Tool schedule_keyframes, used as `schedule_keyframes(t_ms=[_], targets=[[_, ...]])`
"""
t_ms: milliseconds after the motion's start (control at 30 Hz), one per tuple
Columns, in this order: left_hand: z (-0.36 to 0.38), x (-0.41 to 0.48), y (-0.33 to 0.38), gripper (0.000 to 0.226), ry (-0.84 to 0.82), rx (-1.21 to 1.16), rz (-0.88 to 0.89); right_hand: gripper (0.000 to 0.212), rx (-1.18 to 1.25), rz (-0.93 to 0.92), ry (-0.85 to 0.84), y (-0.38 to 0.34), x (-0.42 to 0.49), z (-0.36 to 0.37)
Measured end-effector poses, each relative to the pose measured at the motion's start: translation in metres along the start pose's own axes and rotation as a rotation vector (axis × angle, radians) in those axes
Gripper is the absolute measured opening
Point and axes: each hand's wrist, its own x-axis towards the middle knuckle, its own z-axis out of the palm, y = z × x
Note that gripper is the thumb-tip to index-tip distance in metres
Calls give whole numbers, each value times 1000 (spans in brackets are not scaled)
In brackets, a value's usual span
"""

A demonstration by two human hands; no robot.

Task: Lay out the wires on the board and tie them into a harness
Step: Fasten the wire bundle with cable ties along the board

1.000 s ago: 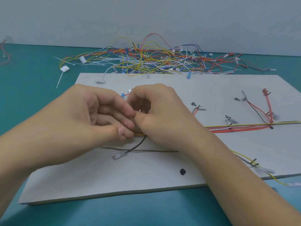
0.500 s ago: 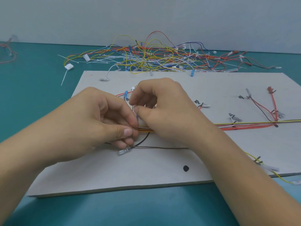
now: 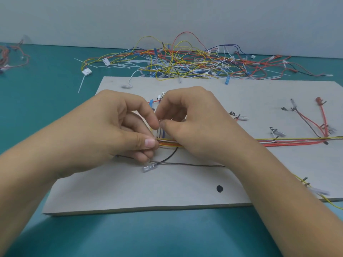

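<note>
head view: left hand (image 3: 111, 134) and right hand (image 3: 194, 127), fingers curled, both pinch the wire bundle (image 3: 278, 142) lying across the board (image 3: 130, 191) on the desk (image 3: 46, 89); black handwritten marks (image 3: 232, 113) on it are unreadable.

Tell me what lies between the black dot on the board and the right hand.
Head view: one thin dark wire crosses the bare board between the dot and the right hand.

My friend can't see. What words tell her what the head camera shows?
A left hand and a right hand hold a bundle of coloured wires on a grey board. A pile of loose wires lies behind it on the teal table.
</note>
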Motion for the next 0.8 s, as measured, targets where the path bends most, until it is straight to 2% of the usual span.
schedule_keyframes(t_ms=[233,533,800], targets=[[-6,-2,3,13,-14,68,-21,18,24,15,-10,2,0,1],[-5,-5,8,11,71,187,-1,18,105,46,-59,1,0,-3],[2,-5,9,19,124,102,-18,13,249,38,-103,2,-1,-9]])
